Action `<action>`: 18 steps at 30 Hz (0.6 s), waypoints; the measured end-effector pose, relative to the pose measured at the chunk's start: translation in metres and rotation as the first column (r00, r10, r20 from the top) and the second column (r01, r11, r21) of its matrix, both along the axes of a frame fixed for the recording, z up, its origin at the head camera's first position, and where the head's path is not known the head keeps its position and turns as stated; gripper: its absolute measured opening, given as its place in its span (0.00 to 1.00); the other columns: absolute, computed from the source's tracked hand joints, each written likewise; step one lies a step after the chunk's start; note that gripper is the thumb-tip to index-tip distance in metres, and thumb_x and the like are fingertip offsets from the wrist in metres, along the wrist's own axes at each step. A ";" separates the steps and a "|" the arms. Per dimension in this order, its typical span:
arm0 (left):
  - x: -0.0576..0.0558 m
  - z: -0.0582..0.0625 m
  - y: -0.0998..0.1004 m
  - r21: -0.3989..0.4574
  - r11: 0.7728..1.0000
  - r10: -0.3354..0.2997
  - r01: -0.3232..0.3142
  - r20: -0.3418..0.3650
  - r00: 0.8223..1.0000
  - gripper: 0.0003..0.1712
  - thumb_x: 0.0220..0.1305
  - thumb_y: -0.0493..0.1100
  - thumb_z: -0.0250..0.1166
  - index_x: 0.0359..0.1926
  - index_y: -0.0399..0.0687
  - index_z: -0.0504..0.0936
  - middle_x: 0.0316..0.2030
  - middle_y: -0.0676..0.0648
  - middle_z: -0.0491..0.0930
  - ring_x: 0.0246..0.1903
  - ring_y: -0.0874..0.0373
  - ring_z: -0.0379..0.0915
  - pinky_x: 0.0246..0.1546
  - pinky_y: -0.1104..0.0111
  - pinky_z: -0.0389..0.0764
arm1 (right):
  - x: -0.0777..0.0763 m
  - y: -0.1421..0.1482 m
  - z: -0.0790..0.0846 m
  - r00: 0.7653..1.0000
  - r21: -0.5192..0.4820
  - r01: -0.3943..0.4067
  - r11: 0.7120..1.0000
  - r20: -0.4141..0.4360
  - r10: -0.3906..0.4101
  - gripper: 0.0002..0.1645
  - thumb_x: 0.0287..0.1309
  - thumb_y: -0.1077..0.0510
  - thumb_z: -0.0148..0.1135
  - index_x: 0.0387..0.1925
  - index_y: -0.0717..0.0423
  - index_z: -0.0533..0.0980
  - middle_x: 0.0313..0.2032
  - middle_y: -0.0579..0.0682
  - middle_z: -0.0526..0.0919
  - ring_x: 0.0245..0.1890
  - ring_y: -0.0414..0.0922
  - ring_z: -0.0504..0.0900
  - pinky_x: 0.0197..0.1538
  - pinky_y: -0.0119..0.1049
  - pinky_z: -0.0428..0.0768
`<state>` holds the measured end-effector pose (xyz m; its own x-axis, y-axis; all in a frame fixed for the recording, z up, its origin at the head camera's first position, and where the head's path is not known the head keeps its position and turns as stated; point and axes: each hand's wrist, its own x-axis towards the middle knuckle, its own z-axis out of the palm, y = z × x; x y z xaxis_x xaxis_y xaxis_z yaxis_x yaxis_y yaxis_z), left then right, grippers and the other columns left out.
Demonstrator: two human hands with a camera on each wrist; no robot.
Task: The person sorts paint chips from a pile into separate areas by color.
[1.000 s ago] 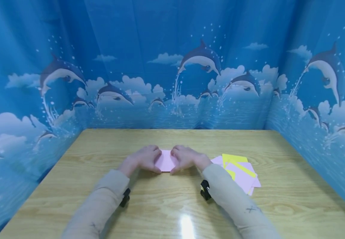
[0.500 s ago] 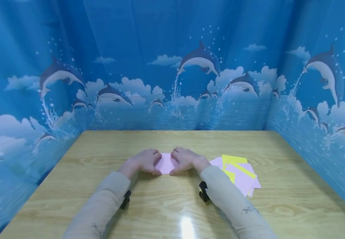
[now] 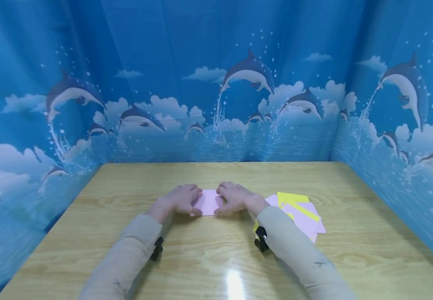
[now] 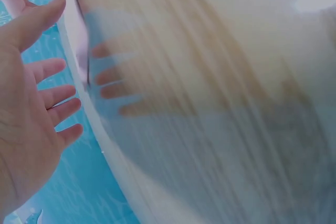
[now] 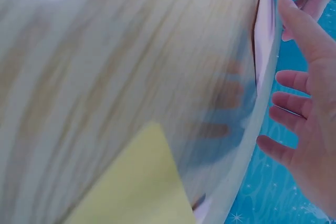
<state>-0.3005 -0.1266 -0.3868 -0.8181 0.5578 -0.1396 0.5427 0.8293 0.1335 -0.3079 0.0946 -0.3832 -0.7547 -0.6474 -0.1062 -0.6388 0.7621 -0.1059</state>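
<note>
Head: looks from above the person; faces forward and down; farthest off, reaching across the wood-grain tabletop (image 3: 209,258) to the dolphin-print curtain (image 3: 186,83)
Left wrist: low, tilted; close along the left palm (image 4: 23,119)
Right wrist: low, tilted; close along the right palm (image 5: 320,129); a yellow sheet (image 5: 139,182) nearest
Both wrists: share the pink paper (image 4: 80,40), seen edge-on

The left hand (image 3: 180,200) and right hand (image 3: 236,198) flank a pink card (image 3: 210,203) on the table (image 3: 201,258); a loose pile (image 3: 306,221) of pink and yellow cards lies partly hidden by the right sleeve (image 3: 302,250), and a dolphin curtain (image 3: 186,50) hangs beyond
</note>
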 end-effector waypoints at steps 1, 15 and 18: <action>0.000 0.001 0.000 0.003 1.000 0.004 -0.004 0.000 1.000 0.47 0.52 0.64 0.63 0.66 0.42 0.63 0.65 0.37 0.61 0.65 0.42 0.55 0.64 0.48 0.55 | 0.001 0.002 0.002 1.000 0.002 0.001 1.000 -0.007 -0.001 0.45 0.50 0.31 0.60 0.60 0.58 0.67 0.60 0.55 0.68 0.59 0.50 0.68 0.61 0.43 0.67; 0.004 0.015 0.027 -0.072 0.997 -0.046 0.036 -0.141 0.989 0.46 0.55 0.68 0.58 0.65 0.40 0.65 0.63 0.42 0.66 0.64 0.48 0.59 0.64 0.53 0.58 | 0.019 0.045 0.017 0.993 -0.020 0.022 1.000 -0.113 -0.024 0.39 0.56 0.39 0.60 0.59 0.62 0.68 0.56 0.58 0.72 0.57 0.54 0.70 0.57 0.51 0.69; 0.008 0.017 0.036 -0.065 0.995 -0.086 0.076 -0.168 0.982 0.45 0.55 0.68 0.59 0.64 0.41 0.66 0.61 0.43 0.68 0.62 0.49 0.61 0.63 0.54 0.60 | 0.025 0.051 0.018 0.990 -0.022 0.039 0.999 -0.137 -0.041 0.39 0.55 0.39 0.60 0.58 0.62 0.68 0.55 0.57 0.73 0.56 0.54 0.71 0.56 0.52 0.70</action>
